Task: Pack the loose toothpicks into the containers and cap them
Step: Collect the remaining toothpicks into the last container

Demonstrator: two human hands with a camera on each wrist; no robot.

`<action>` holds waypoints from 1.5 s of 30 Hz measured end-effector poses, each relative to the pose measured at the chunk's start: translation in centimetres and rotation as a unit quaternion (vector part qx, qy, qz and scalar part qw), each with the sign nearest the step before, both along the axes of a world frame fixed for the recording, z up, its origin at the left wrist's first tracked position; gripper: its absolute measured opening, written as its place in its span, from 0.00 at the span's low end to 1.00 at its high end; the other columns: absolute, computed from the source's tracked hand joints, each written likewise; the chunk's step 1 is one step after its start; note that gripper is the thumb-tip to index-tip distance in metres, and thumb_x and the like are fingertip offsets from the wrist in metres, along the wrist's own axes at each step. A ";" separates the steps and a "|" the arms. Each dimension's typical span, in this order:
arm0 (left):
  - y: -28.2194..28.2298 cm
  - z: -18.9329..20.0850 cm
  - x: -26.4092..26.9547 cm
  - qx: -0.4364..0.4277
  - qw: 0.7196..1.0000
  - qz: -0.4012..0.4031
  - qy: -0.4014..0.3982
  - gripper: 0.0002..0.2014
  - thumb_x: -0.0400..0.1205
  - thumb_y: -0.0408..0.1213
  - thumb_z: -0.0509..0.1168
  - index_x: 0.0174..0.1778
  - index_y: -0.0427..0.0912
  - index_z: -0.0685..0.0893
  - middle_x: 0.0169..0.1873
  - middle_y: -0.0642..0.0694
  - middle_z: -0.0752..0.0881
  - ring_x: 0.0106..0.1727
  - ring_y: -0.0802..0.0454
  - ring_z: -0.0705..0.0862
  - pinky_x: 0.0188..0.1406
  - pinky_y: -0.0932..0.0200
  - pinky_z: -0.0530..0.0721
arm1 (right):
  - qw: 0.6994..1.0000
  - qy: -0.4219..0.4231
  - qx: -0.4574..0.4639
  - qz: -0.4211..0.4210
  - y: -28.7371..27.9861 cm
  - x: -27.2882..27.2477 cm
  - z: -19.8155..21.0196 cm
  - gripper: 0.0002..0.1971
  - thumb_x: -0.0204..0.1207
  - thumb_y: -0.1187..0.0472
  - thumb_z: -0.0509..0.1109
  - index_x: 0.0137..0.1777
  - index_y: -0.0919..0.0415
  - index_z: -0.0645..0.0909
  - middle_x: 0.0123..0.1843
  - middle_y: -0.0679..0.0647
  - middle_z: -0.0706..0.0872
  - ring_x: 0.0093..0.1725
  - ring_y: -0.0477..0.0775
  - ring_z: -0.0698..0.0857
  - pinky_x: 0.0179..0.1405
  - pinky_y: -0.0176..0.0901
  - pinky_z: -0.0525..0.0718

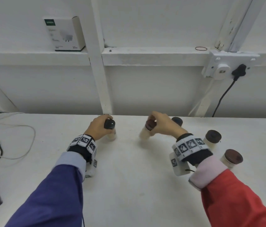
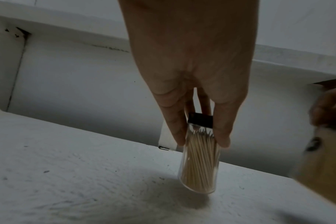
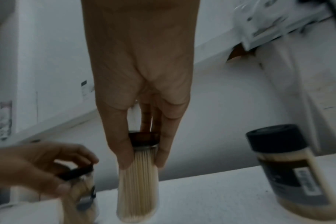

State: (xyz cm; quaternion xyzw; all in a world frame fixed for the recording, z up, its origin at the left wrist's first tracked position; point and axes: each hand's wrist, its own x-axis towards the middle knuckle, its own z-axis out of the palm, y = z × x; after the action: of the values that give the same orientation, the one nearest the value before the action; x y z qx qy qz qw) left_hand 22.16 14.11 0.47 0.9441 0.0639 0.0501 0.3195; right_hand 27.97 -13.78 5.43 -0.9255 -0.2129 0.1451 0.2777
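- Toothpick containers, both capped, are in the hands; no loose toothpicks show on the bench point(image 1: 129, 177) in any view.
- Left hand point(image 1: 98, 128) grips the black-capped container point(image 1: 110, 131) from above, fingers curled down both sides of the clear wall. Left wrist view: this container point(image 2: 199, 159) is full of toothpicks, long axis near upright, its base at or just above the bench; contact cannot be confirmed.
- Right hand point(image 1: 163, 125) grips the brown-capped container point(image 1: 147, 131) near its cap, fingers and thumb on opposite sides. Right wrist view: this container point(image 3: 138, 189) is packed full. Head view: it is tilted, cap toward 1 o'clock, base toward 7 o'clock, the base blurred.
- Governing relation: the two held containers are side by side, the left one at 9 o'clock from the right one, apart and not touching. Each hand is directly over its own container, so either can set down without crossing.
- Judgement: the next move is a set-down; the tilted right container needs its axis brought upright first.
- Outward, at 3 to 5 o'clock from the right hand, three more capped containers stand upright: a dark-capped one point(image 1: 177, 121) just behind the hand, a black-capped one point(image 1: 212, 139), a brown-capped one point(image 1: 232, 158).
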 end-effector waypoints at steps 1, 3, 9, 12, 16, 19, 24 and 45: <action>0.3 -0.1 0.2 -0.003 1.000 -0.002 0.003 0.27 0.69 0.37 0.80 0.64 0.45 0.81 0.60 0.47 0.84 0.59 0.45 0.81 0.59 0.55 0.75 | 1.000 0.001 0.017 0.008 1.4 0.1 -0.4 0.25 0.63 0.67 0.81 0.59 0.59 0.77 0.58 0.55 0.83 0.54 0.57 0.82 0.45 0.47 0.82; 0.5 -0.3 0.6 -0.007 1.000 -0.006 0.003 0.27 0.69 0.37 0.80 0.64 0.45 0.81 0.58 0.49 0.83 0.58 0.47 0.81 0.57 0.58 0.74 | 1.000 -0.010 0.015 0.022 3.7 0.3 -1.3 0.25 0.64 0.68 0.79 0.61 0.58 0.77 0.59 0.57 0.83 0.56 0.59 0.82 0.49 0.49 0.83; 1.0 -1.2 1.4 -0.010 0.999 -0.031 0.019 0.26 0.71 0.36 0.78 0.65 0.47 0.80 0.59 0.50 0.82 0.60 0.49 0.80 0.62 0.56 0.75 | 0.996 -0.052 -0.048 0.059 7.9 1.5 -3.3 0.29 0.68 0.69 0.75 0.71 0.55 0.80 0.67 0.57 0.83 0.65 0.60 0.80 0.58 0.43 0.77; 1.3 -1.5 1.5 -0.010 0.999 -0.039 0.019 0.25 0.71 0.37 0.77 0.65 0.47 0.80 0.60 0.49 0.82 0.62 0.48 0.79 0.63 0.55 0.75 | 0.994 -0.056 -0.065 0.070 8.4 1.6 -3.7 0.29 0.70 0.68 0.73 0.73 0.55 0.78 0.67 0.59 0.81 0.67 0.61 0.78 0.59 0.43 0.74; 1.3 -1.7 1.5 -0.012 0.998 -0.048 0.029 0.26 0.71 0.42 0.76 0.65 0.48 0.79 0.59 0.51 0.82 0.59 0.50 0.79 0.60 0.54 0.77 | 0.992 -0.059 -0.076 0.080 8.5 1.4 -4.1 0.31 0.73 0.66 0.71 0.77 0.53 0.73 0.67 0.60 0.78 0.67 0.62 0.77 0.62 0.48 0.77; 1.2 -2.0 1.5 -0.010 0.998 -0.052 0.024 0.23 0.73 0.37 0.76 0.64 0.49 0.79 0.58 0.51 0.83 0.59 0.49 0.80 0.60 0.53 0.77 | 0.994 -0.034 -0.068 0.079 7.4 1.1 -4.0 0.41 0.73 0.60 0.75 0.84 0.48 0.60 0.70 0.57 0.73 0.69 0.60 0.75 0.62 0.49 0.77; 1.3 -1.7 1.8 0.014 0.998 -0.050 0.033 0.23 0.73 0.37 0.76 0.62 0.49 0.79 0.57 0.50 0.83 0.58 0.49 0.80 0.57 0.58 0.72 | 0.999 -0.040 0.015 -0.019 2.4 0.0 -2.6 0.28 0.73 0.56 0.77 0.73 0.52 0.75 0.66 0.53 0.78 0.63 0.53 0.78 0.59 0.44 0.77; 1.0 -1.7 1.0 0.044 0.998 -0.020 0.047 0.27 0.75 0.39 0.74 0.70 0.43 0.76 0.65 0.43 0.80 0.65 0.42 0.78 0.66 0.50 0.72 | 0.923 0.000 -0.172 -0.344 -17.3 -4.1 -2.7 0.22 0.71 0.75 0.67 0.65 0.65 0.69 0.51 0.61 0.74 0.49 0.64 0.77 0.45 0.52 0.78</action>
State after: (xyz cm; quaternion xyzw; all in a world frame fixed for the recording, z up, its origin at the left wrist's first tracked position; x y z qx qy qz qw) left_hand 23.15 15.13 -1.23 0.9596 0.0573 0.0019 0.2756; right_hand 23.90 -31.09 2.75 -0.9753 0.1471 0.0750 0.1467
